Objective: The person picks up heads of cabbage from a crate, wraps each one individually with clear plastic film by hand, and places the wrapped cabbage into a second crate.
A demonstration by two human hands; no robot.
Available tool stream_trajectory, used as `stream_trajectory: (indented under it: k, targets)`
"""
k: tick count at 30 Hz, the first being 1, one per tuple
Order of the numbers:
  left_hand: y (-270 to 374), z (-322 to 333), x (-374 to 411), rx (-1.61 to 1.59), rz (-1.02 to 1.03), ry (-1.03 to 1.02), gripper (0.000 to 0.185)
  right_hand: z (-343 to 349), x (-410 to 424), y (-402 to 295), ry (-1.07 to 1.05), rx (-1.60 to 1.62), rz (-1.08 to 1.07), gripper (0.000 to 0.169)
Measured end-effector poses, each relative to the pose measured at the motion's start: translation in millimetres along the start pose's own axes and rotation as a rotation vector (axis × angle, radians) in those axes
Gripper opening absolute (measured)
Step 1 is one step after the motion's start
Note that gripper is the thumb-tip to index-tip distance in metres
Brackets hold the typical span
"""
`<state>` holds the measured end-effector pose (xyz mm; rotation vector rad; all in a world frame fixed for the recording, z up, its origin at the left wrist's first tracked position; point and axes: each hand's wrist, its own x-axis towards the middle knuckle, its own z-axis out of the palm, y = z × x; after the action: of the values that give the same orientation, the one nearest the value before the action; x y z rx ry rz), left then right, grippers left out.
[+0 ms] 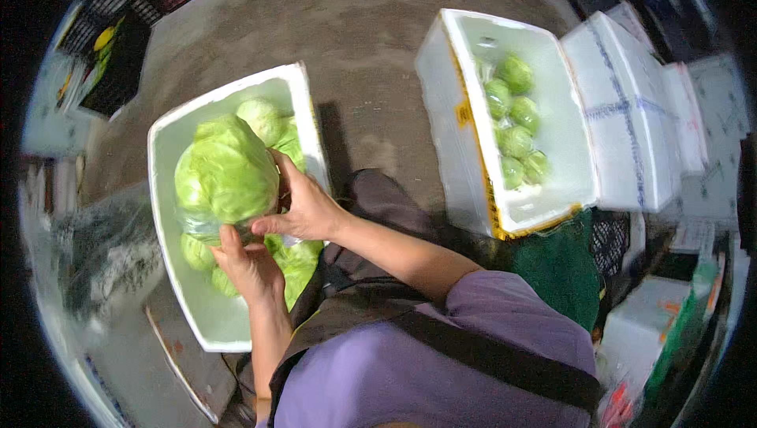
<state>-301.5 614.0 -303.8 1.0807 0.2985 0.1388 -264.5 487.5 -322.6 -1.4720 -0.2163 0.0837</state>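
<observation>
A large pale-green head of lettuce or cabbage [227, 171], with clear plastic wrap about its lower part, is held between both hands. My left hand [251, 268] grips its near edge, thumb on the plastic. My right hand [304, 203] holds its right side; some of its fingers are hidden behind the head. Both hands are above a white foam box [227, 324], in which several more green heads [260, 120] lie. To the right, another white foam box [562, 150] with yellow tape along its edge contains several smaller-looking green heads [514, 141] in clear plastic.
White foam boxes with blue tape [630, 114] stand beyond the right box. Green cloth or netting [556, 274] lies below it. Concrete floor [372, 73] shows between the two open boxes. At upper left is a dark crate [118, 73]; clear plastic sheeting [118, 250] lies left.
</observation>
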Motion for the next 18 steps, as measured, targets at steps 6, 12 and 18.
stream_trajectory:
  k: [6, 12, 18]
  targets:
    - [-22.9, 116.5, -2.1, 0.417, 0.164, -0.672, 0.093, -95.0, -38.9, 8.6, 0.548, 0.640, -0.196, 0.081]
    - [-33.5, 184.0, 16.3, 0.714, 0.538, -1.174, 0.086, -209.7, -70.4, -6.7, 1.002, 0.364, -0.344, 0.086]
    - [-54.7, 107.9, 14.4, 0.727, 0.319, -1.154, 0.068, -314.5, -96.5, 42.9, 1.389, 0.483, 0.096, 0.108]
